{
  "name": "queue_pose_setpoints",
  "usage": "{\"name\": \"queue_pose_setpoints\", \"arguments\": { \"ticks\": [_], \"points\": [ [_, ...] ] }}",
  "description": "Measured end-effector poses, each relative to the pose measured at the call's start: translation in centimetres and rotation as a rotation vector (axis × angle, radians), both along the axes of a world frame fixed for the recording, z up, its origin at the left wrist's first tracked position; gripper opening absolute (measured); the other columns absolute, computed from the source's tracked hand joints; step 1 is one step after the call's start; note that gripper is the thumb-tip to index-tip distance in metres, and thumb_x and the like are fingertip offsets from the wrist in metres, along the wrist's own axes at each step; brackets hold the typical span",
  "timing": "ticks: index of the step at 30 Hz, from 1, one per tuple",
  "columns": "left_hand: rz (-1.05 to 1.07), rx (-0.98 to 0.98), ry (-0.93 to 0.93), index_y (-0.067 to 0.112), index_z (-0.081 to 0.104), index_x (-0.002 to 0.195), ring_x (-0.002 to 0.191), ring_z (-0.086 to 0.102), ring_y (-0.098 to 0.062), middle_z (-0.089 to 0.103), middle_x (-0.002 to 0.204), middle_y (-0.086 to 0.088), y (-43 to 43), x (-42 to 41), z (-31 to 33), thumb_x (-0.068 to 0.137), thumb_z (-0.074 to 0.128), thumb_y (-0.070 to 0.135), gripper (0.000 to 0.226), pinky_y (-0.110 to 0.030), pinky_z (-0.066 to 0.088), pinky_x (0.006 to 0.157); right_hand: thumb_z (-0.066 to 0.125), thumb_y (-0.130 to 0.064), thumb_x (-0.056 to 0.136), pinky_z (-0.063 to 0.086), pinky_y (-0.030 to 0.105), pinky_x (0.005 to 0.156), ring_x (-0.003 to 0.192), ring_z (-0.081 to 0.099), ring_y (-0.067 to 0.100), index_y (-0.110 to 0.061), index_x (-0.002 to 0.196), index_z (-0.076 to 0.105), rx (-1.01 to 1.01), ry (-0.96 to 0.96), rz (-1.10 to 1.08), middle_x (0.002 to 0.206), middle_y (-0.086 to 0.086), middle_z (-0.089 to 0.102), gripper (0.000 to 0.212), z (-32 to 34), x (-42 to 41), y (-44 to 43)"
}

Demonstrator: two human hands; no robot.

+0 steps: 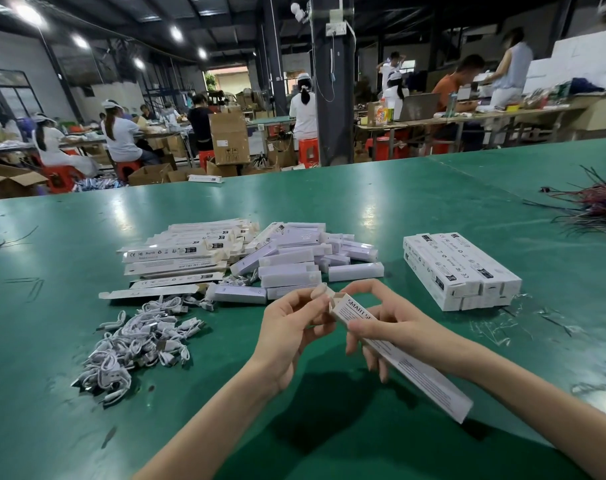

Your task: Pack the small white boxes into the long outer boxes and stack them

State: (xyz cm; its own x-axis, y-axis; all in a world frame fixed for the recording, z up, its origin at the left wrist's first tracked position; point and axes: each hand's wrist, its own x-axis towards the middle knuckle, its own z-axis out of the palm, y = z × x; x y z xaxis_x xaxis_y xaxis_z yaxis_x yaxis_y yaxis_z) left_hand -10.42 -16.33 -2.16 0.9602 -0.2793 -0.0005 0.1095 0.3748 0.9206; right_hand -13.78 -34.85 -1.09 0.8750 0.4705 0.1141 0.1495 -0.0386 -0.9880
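A long printed outer box (416,368) slants from the middle of the view down to the right, its upper end open. My right hand (388,323) grips it near that end, fingers wrapped around it. My left hand (294,323) pinches the flap at the open end. Behind my hands lies a heap of small white boxes (294,261). Several flat, unfilled outer boxes (177,258) lie left of the heap. A neat stack of closed outer boxes (461,271) sits to the right.
A pile of coiled white cables (139,344) lies at the left on the green table (398,202). A tangle of red and black wires (599,202) sits at the far right. Beyond the table's far edge, people work at benches among cardboard cartons.
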Motion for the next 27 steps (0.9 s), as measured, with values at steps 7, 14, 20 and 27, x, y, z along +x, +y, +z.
{"name": "queue_pose_setpoints", "arguments": {
  "ticks": [7, 14, 20, 27],
  "points": [
    [-0.130, -0.089, 0.045, 0.003, 0.063, 0.098, 0.064, 0.065, -0.011, 0.070, 0.078, -0.006, 0.0, -0.1, 0.6, 0.074, 0.066, 0.012, 0.026, -0.021, 0.055, 0.063, 0.071, -0.020, 0.079, 0.054, 0.030, 0.063, 0.067, 0.059, 0.016, -0.004, 0.117, 0.058, -0.006, 0.205, 0.053, 0.083, 0.008, 0.064, 0.043, 0.7, 0.1, -0.6],
    [-0.198, -0.052, 0.072, 0.008, 0.063, 0.097, 0.071, 0.057, -0.011, 0.066, 0.083, -0.005, -0.4, -0.4, 0.5, 0.076, 0.063, 0.013, 0.022, -0.019, 0.051, 0.060, 0.076, -0.018, 0.072, 0.047, 0.032, 0.063, 0.080, 0.050, 0.033, -0.010, 0.116, 0.056, -0.011, 0.326, 0.103, 0.080, 0.001, 0.060, 0.049, 0.6, 0.3, -1.1],
    [-0.328, -0.042, 0.198, 0.018, 0.070, 0.103, 0.064, 0.046, -0.005, 0.063, 0.077, 0.003, -0.5, -1.1, 0.6, 0.079, 0.067, 0.019, 0.024, -0.018, 0.039, 0.055, 0.072, -0.008, 0.075, 0.053, 0.026, 0.053, 0.060, 0.056, 0.011, -0.006, 0.115, 0.046, 0.049, 0.266, 0.117, 0.075, -0.003, 0.060, 0.047, 0.7, 0.1, -0.8],
    [-0.442, -0.150, 0.284, 0.011, 0.067, 0.109, 0.075, 0.049, -0.022, 0.061, 0.086, -0.014, 0.1, -0.9, 0.9, 0.063, 0.063, -0.001, 0.047, -0.034, 0.036, 0.073, 0.068, -0.005, 0.083, 0.056, 0.035, 0.051, 0.068, 0.055, 0.028, -0.035, 0.099, 0.044, 0.128, 0.160, 0.172, 0.091, 0.013, 0.058, 0.042, 0.3, -0.4, -0.2]
  ]
}}
